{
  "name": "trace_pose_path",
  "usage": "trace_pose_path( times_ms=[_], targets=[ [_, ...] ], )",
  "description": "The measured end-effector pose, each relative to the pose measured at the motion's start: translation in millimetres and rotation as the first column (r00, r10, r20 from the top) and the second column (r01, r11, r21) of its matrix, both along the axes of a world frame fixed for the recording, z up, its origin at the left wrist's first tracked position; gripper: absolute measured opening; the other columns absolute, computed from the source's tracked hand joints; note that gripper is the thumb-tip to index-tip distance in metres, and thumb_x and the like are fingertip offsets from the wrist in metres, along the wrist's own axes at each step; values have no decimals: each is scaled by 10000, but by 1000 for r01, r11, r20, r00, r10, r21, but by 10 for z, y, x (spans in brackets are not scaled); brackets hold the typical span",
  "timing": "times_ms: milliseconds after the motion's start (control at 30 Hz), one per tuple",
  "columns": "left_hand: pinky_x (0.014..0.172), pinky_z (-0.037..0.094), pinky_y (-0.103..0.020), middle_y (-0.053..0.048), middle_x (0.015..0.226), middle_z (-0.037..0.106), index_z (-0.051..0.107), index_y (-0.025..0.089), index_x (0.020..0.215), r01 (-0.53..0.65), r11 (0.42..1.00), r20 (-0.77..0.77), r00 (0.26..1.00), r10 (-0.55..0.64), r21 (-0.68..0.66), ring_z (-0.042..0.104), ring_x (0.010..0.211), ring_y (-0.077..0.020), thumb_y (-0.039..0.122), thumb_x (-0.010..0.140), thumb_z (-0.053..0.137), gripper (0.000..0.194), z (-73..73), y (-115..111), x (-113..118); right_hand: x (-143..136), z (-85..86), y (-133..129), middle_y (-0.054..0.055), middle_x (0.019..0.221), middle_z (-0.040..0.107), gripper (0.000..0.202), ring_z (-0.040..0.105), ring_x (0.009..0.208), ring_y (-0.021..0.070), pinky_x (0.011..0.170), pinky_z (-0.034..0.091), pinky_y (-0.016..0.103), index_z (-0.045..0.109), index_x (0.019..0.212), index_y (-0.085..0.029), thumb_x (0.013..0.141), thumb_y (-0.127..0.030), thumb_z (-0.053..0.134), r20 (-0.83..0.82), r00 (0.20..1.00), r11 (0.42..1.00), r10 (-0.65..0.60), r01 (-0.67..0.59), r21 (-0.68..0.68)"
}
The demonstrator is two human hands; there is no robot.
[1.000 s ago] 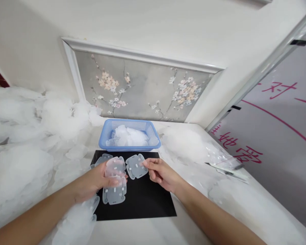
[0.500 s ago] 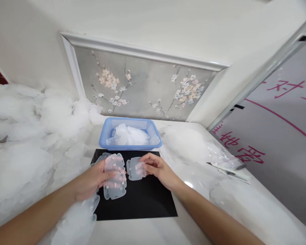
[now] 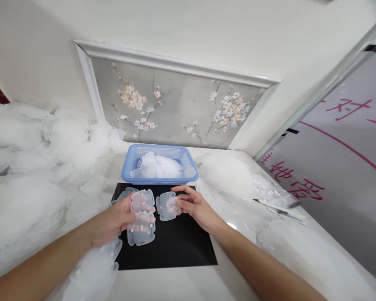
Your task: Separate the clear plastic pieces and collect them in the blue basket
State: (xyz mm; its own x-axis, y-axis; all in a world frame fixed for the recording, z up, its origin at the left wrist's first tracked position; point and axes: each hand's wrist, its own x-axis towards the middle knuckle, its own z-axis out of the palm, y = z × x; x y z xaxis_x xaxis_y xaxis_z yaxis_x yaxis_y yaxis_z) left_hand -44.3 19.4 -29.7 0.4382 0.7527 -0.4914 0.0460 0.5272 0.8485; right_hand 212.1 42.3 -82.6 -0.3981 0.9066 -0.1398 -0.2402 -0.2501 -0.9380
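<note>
My left hand grips two overlapping translucent plastic pieces, an upper one and a lower one, above the left part of a black mat. Its fingers show faintly through the plastic. To the right, my right hand pinches the right edge of a single translucent piece between thumb and fingers. That piece is held over the mat, just apart from the pieces in my left hand. Another translucent piece lies at the mat's back left corner, partly behind my left hand.
Behind the mat stands a blue basket with translucent pieces inside. Large heaps of similar pieces cover the left side. More pieces and a clear plastic bag lie at the right, near a whiteboard.
The upper piece in my left hand has shifted slightly right. The piece in my right hand has tilted a little. The basket and heaps have not moved.
</note>
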Motion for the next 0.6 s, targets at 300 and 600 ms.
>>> trace_pose_path(
  times_ms=[300,600],
  targets=[
    [1003,503,-480,-61,1172,612,427,259,1323,48,999,59,997,-49,16,613,1201,-302,217,718,782,703,-32,15,-13,-10,2,2,-19,776,665,408,598,634,117,664,468,283,631,1045,-211,722,-382,812,0,1000,1000,-5,5,-7],
    [991,494,-456,-46,1176,624,382,289,1369,163,987,48,985,-163,7,642,1145,-277,147,669,765,810,-52,17,-25,-11,112,-31,-78,427,400,75,243,386,49,414,163,218,627,714,-165,701,-239,627,-105,994,996,37,-46,-83]
  ],
)
